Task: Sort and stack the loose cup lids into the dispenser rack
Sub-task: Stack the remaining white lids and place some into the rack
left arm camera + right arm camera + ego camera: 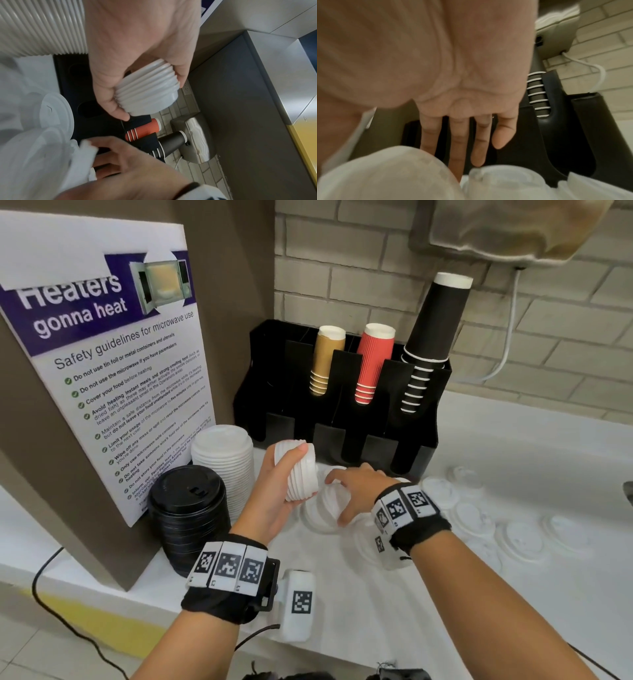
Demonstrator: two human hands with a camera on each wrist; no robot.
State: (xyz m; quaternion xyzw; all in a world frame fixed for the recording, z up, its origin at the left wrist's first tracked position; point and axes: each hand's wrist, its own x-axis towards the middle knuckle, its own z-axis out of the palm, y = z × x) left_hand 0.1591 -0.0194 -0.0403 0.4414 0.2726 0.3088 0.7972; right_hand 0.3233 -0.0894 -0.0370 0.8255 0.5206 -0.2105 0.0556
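Two hands around white lids

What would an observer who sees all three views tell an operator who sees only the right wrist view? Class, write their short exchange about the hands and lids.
Operator: What is the left hand doing?
Observer: The left hand grips a nested stack of small white lids, tipped on its side above the counter.
Operator: Are any lids stacked already?
Observer: Yes. A tall white lid stack and a black lid stack stand on the counter, left of both hands.
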